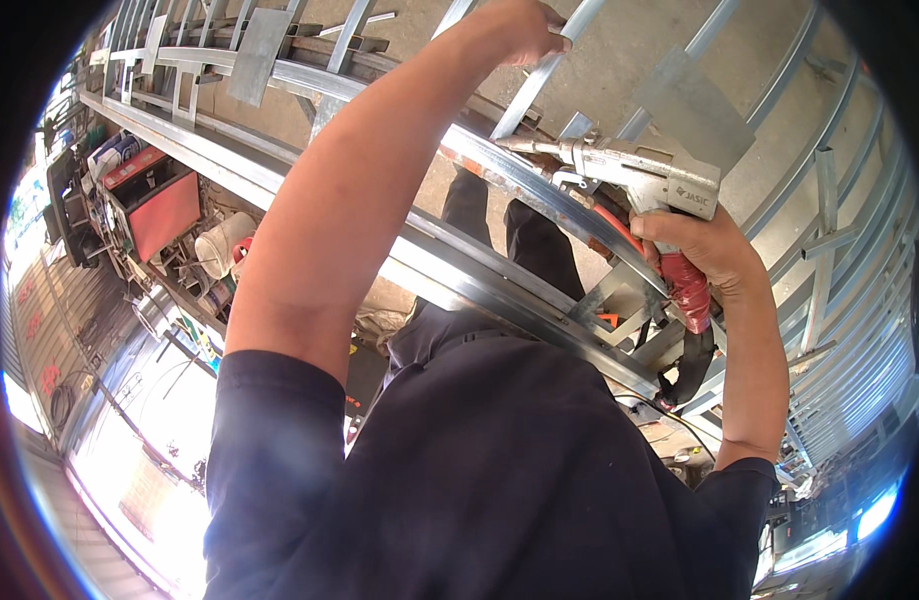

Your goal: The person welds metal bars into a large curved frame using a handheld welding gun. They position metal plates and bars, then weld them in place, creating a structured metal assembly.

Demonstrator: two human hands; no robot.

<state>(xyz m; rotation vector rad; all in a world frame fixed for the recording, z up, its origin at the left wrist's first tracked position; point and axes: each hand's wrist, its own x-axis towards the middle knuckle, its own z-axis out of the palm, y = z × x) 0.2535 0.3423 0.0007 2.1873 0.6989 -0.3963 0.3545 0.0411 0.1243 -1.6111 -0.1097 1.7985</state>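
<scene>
In my right hand [714, 245] is a handheld welding gun [644, 175], silver-grey with a red-wrapped grip. My fingers are closed around its grip, and its nozzle points left over a long shiny metal rail [549, 195]. My left arm stretches far forward. At the top edge, my left hand [524, 35] is closed at a slanting square metal tube [544, 75], with fingertips against its side; part of this hand is cut off. The tube's near end meets the rail close to the nozzle. A dark hose [691, 365] hangs below the gun's grip.
More metal bars [809, 70] form a grid ahead and to the right. Flat metal plates lie on it, one [259, 55] at the left and one [697, 110] beyond the gun. A red-fronted box [162, 215] and a pale bucket [221, 245] stand at the left.
</scene>
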